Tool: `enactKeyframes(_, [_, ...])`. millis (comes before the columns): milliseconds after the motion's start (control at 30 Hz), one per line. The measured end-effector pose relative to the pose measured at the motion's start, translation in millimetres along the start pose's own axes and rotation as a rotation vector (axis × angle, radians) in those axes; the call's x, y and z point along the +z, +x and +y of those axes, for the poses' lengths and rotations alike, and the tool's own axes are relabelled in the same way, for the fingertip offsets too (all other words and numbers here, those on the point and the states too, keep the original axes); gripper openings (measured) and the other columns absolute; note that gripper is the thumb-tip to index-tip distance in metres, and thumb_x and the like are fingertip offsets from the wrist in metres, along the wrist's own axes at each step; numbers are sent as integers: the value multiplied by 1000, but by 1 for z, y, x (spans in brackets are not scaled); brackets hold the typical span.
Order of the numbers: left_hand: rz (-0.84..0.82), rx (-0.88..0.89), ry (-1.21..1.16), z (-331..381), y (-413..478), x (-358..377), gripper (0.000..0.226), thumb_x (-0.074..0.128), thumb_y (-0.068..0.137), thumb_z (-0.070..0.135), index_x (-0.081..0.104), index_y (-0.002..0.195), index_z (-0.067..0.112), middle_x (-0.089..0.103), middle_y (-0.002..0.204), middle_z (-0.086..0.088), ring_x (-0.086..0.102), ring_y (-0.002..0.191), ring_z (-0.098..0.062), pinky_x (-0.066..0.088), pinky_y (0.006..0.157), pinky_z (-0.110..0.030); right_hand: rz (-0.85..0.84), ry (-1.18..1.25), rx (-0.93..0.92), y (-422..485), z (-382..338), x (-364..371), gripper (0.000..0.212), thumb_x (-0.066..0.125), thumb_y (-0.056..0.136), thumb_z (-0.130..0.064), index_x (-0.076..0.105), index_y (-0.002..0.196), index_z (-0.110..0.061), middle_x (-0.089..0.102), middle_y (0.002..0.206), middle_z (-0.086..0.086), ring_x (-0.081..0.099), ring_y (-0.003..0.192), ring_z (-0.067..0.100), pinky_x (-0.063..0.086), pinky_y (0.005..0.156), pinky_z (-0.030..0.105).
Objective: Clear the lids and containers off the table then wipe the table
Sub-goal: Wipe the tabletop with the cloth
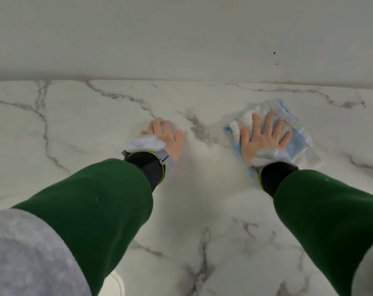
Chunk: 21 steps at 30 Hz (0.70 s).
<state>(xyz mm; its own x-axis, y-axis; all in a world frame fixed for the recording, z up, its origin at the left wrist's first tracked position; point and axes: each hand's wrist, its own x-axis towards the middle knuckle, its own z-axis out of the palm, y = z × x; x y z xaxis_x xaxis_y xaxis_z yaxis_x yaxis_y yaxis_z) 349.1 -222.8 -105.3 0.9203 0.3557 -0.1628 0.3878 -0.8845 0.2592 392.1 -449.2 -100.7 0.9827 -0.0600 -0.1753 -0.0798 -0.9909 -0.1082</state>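
A white marble table [95,116] with grey veins fills the view. On its right part lies a blue and white cloth [288,116], crumpled flat. My right hand [263,137] presses down on the cloth with fingers spread and straight. My left hand [164,135] rests flat on the bare marble near the middle, about a hand's width left of the cloth, holding nothing. Both arms wear green sleeves and black wrist bands. No lids or containers show on the table.
A plain pale wall [181,35] rises right behind the table's far edge, with two small dark specks [274,53] on it at the right. A white rounded thing [115,283] peeks out at the bottom under my left sleeve.
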Motion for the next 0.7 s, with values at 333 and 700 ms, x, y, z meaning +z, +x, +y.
enactKeyframes(333, [-43,31,141,6,-6,22,64,23,101,41,-4,153,17,-12,161,-1,-12,149,-19,-8,119,-46,37,-33,-494,52,-93,6,60,17,97,-52,4,151,-31,-4,161,1,-7,147,30,-7,117,54])
enactKeyframes(700, [-146,-36,176,12,-4,10,63,24,101,37,-9,152,20,-18,160,1,-16,149,-18,-9,120,-42,7,-8,-250,99,29,-22,61,14,96,-56,1,151,-33,-7,160,2,-8,147,31,-3,118,52])
